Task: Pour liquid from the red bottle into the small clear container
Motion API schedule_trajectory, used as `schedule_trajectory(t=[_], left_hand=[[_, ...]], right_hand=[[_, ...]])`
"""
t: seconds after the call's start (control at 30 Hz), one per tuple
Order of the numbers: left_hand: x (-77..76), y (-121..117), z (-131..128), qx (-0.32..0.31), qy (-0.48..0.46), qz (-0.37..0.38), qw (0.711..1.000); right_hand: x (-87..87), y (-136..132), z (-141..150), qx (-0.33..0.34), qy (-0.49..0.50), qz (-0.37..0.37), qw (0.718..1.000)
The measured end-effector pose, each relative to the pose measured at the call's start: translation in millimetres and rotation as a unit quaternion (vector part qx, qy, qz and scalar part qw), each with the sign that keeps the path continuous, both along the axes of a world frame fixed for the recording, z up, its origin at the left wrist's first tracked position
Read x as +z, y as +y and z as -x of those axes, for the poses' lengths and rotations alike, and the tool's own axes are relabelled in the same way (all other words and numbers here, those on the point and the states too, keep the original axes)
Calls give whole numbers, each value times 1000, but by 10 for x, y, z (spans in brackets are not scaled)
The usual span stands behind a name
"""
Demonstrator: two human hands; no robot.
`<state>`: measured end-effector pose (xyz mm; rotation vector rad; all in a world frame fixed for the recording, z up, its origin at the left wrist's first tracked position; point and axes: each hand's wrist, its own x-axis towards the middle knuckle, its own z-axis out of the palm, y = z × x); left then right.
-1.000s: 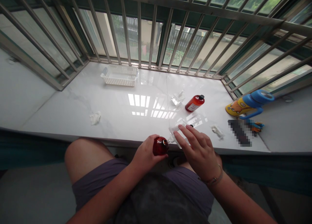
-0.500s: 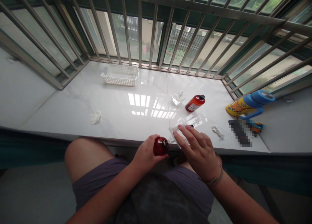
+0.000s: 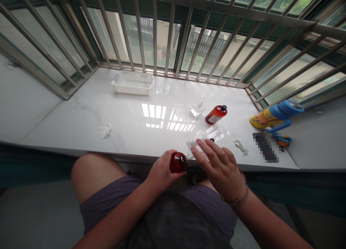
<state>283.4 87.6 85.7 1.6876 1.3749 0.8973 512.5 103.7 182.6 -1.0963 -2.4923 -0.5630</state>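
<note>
My left hand (image 3: 162, 169) is wrapped around a red bottle (image 3: 177, 164) in front of the counter's edge. The bottle is uncapped, its neck tilted right, with a thin clear glint at its mouth. Beside that mouth a clear container (image 3: 192, 143) shows at the counter's edge, partly behind my right fingers. My right hand (image 3: 220, 169) curves over this container with its fingers somewhat apart and appears to hold it; the thumb is hidden. A small black cap (image 3: 212, 140) shows just beyond these fingertips. Farther back lies a capped red bottle (image 3: 216, 114) with a white label.
A white perforated basket (image 3: 132, 86) stands near the window bars. Clear items (image 3: 197, 110) lie left of the capped bottle. Crumpled white tissue (image 3: 105, 130) is at left, a small wrapped item (image 3: 240, 147) at right. A blue-yellow flask (image 3: 275, 115) stands by the right wall.
</note>
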Motion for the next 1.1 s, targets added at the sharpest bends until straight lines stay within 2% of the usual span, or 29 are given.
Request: schedule_trajectory(t=[1.1], left_hand=[[-71,-13,-8,-6,-16,-10,1000]], right_hand=[[61,-6,-36,15,-35,-20,999]])
